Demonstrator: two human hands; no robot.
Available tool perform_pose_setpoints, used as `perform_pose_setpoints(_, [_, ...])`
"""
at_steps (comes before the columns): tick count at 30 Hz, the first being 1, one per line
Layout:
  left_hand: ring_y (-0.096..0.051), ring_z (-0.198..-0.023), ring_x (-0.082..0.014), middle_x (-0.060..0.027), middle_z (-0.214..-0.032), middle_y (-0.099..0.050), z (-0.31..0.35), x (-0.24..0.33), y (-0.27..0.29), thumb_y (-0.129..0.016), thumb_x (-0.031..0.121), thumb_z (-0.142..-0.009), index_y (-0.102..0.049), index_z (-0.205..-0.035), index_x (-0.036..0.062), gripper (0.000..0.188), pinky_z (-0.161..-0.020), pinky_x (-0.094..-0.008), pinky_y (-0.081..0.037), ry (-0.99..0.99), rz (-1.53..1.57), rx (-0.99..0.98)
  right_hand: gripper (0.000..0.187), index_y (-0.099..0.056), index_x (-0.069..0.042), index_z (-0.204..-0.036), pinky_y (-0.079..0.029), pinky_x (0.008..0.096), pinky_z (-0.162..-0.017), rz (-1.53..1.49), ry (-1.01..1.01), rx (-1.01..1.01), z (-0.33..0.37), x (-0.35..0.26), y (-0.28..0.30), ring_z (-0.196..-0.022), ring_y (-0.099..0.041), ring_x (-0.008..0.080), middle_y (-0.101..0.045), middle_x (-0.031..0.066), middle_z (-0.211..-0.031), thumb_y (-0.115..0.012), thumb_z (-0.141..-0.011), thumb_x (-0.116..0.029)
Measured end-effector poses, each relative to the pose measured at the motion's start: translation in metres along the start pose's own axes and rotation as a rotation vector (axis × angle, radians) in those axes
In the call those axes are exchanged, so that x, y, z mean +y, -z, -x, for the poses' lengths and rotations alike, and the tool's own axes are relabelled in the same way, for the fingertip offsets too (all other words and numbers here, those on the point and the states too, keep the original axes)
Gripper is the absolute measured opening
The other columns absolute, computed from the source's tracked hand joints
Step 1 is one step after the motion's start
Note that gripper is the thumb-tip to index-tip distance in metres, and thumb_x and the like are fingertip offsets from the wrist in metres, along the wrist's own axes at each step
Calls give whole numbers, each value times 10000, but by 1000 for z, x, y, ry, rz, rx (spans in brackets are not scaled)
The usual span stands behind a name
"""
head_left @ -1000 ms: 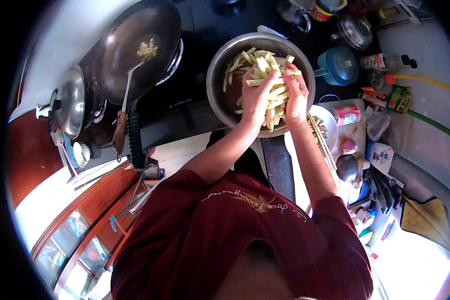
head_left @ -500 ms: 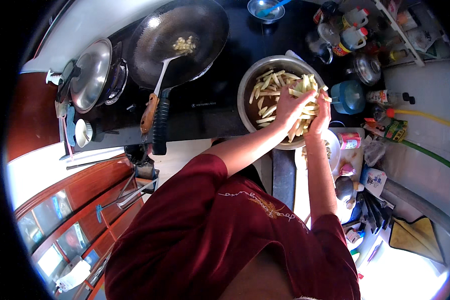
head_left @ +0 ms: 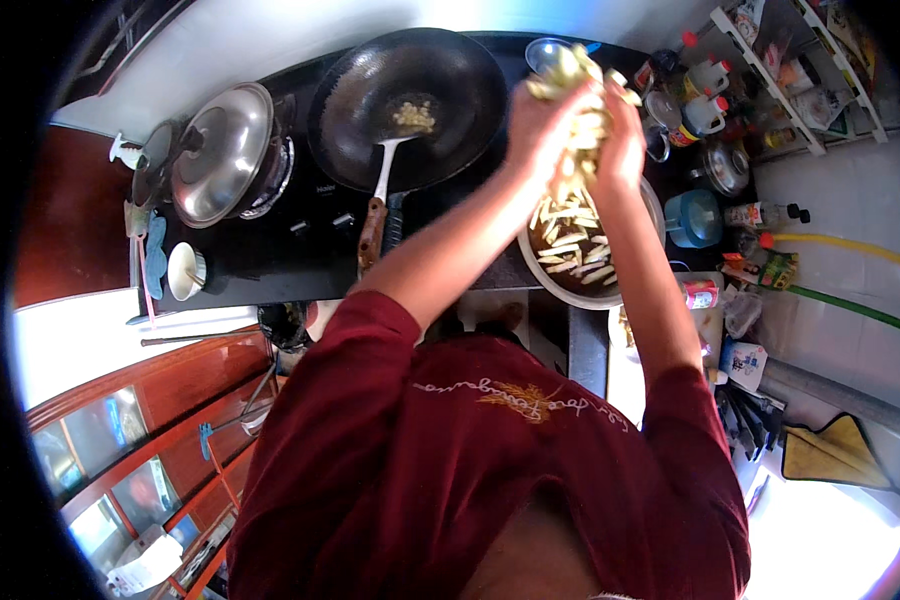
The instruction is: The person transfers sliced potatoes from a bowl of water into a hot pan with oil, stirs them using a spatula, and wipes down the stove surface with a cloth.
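Black tabletop (head_left: 255,262) runs across the upper half of the frame. Largest thing on it: dark wok (head_left: 400,68), upper centre, handle pointing down the frame. Steel basin (head_left: 553,287) right of centre, its upper part hidden by hands and forearms. Domed steel lid (head_left: 225,155) at upper left, dark knob on its left side. Left hand (head_left: 542,130) and right hand (head_left: 620,140) raised at upper centre-right, past the basin's upper edge as seen here, both blurred. Grip: two hands cupped together, palms facing, pressing a heap of pale cut strips (head_left: 582,128) between them; some stick out above the fingertips. Where the held heap ends and those in the basin begin, cannot tell. Spatula (head_left: 374,225) leans in the wok, blade inside, brown handle over the near rim. Teal jug (head_left: 694,218) just right of the basin. White cup (head_left: 184,270) at left, near the tabletop's lower edge. Loose strips (head_left: 568,242) scattered in the basin. Smallest: pale chopped bits (head_left: 413,116) clustered in the wok by the blade.
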State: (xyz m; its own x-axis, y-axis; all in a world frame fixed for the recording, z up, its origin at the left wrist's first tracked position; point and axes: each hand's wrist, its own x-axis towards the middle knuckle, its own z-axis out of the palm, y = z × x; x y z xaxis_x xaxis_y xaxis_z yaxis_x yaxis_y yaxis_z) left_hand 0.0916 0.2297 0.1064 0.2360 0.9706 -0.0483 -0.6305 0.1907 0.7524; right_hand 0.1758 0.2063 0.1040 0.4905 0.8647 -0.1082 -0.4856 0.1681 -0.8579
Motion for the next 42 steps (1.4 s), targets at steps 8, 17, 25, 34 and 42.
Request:
perform_pose_setpoints(8, [-514,-1085,-289,-227,-1212,-479,-63,112,138,-701,320,-741,-366,-1287,-39,734,-881,-371,-456,122,-907,261,564,-473,-74,-1260,-371,350,-962,355,-222,-189,-50,109,-118,-1134,-481,252,-519,151,-1220,-658,-773,-289])
perform_pose_setpoints(17, [-450,-1190,-200,-135,-1252,-508,43,220,107,-567,137,-849,-499,-1217,4,397,-1003,-295,-315,-235,-1282,-157,364,-568,-38,-1148,-411,279,-872,615,74,-515,11,-2,-52,-1018,-549,147,-599,82,-1088,-556,-860,-261])
perform_pose_setpoints(25, [-474,-1142,-175,-135,-1210,-523,140,171,88,-511,29,-868,-528,-1148,-34,287,-987,-300,-336,-12,-1073,-206,281,-625,-36,-996,-469,307,-749,1080,29,-99,69,41,184,-808,-628,229,-647,146,-886,-581,-819,-250])
perform_pose_setpoints(34, [-592,-954,-204,-139,-1052,-605,72,-37,62,-530,133,-880,-564,-1093,14,246,-880,-300,-436,109,-997,-437,429,-468,-194,-1252,-290,440,-999,1678,298,-322,36,49,223,-1229,-371,271,-433,75,-1309,-523,-837,-286])
perform_pose_setpoints(42, [-466,-1113,-324,-129,-1215,-487,-17,-207,81,-510,227,-826,-524,-1163,72,371,-925,-447,-384,-247,-1695,-681,597,-416,-172,-1301,-342,458,-978,1814,-8,-608,-45,90,232,-1161,-447,327,-445,151,-1276,-419,-840,-551])
